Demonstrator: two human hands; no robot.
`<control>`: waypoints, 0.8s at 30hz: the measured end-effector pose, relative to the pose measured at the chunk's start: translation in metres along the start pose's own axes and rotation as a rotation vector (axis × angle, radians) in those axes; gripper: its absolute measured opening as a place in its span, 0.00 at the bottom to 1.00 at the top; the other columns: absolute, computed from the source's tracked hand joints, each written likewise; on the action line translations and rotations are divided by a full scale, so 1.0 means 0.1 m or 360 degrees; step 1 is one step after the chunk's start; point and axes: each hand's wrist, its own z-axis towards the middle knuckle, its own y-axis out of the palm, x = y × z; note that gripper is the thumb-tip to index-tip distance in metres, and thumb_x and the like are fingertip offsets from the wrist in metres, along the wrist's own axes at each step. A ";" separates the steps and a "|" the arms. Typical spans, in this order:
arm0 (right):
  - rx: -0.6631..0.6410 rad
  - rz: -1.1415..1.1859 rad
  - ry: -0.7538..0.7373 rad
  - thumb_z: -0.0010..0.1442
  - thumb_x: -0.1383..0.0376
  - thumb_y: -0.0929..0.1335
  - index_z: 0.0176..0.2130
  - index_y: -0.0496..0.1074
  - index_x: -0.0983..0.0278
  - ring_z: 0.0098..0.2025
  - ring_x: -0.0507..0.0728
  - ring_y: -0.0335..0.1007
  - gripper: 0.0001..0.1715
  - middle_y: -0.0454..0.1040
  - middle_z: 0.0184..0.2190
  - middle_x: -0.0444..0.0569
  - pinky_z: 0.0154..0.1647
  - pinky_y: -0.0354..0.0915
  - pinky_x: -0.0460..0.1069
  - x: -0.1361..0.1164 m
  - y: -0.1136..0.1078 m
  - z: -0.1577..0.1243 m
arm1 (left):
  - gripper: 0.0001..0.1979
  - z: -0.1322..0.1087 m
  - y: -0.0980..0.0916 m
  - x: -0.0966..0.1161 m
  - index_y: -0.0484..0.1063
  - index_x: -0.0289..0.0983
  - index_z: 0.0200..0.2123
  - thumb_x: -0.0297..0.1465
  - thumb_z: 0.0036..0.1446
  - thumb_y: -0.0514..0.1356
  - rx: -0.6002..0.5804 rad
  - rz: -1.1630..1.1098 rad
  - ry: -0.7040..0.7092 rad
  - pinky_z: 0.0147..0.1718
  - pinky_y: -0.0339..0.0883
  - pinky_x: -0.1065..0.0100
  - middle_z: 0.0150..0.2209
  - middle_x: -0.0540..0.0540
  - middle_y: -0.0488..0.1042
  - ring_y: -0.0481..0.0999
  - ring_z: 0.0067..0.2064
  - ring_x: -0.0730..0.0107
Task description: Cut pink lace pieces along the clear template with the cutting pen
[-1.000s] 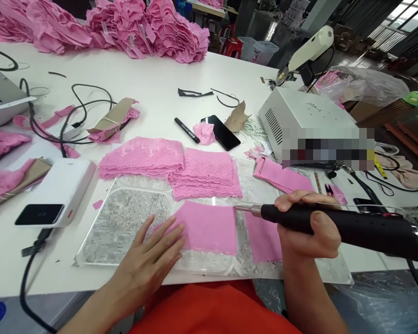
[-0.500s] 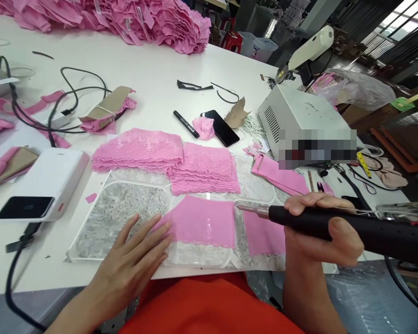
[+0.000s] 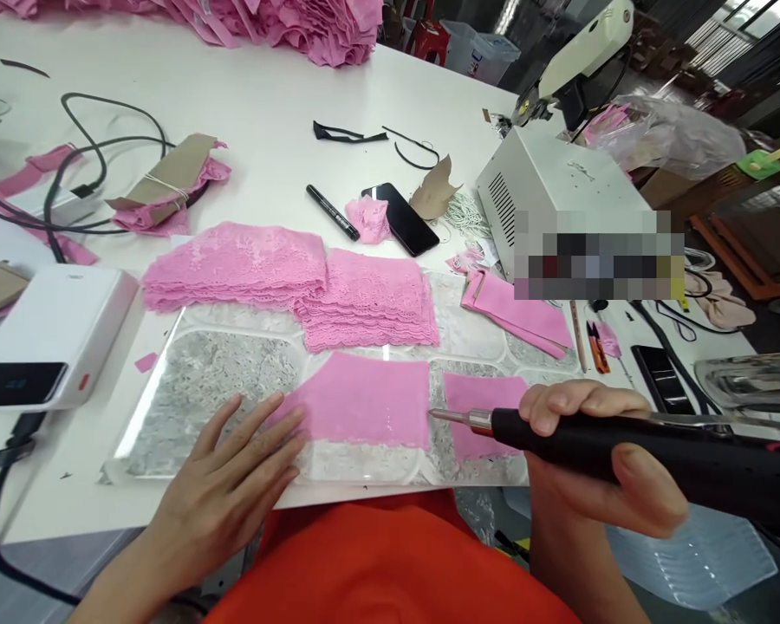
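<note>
My right hand is wrapped around a thick black handheld tool with a pointed metal tip. The tip sits at the right edge of a flat pink fabric piece, partway along that edge. Whether it touches the cloth I cannot tell. My left hand lies flat with fingers stretched, its fingertips over the left end of this piece and over the grey stone-patterned mat. Partly under the tool is a second pink piece. Behind them lie two stacks of pink lace fabric, a left stack and a right stack.
A grey metal box stands at the back right, near a phone and a black marker. On the left are a white power bank and looping black cables. Orange snips and a glass jar lie at right.
The tool tip has moved from near the fabric's far right corner toward me along its right edge. My left hand stays on the fabric. The whole view has shifted slightly.
</note>
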 end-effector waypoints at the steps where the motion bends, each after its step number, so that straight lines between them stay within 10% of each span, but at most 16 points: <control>1: -0.0014 0.0012 0.0000 0.52 0.60 0.69 0.35 0.74 0.65 0.22 0.52 0.65 0.12 0.71 0.28 0.46 0.23 0.63 0.52 0.00 0.00 0.00 | 0.17 0.00 0.00 0.00 0.70 0.39 0.54 0.22 0.64 0.56 -0.0001 0.0008 0.0003 0.67 0.51 0.43 0.56 0.44 0.75 0.62 0.67 0.57; 24: 0.0007 -0.0006 -0.0138 0.53 0.61 0.69 0.36 0.74 0.64 0.23 0.52 0.67 0.10 0.71 0.29 0.45 0.25 0.66 0.52 0.07 0.04 0.09 | 0.15 0.00 0.00 -0.05 0.72 0.38 0.54 0.26 0.66 0.54 0.0050 -0.0059 0.0004 0.70 0.45 0.51 0.57 0.45 0.74 0.59 0.68 0.59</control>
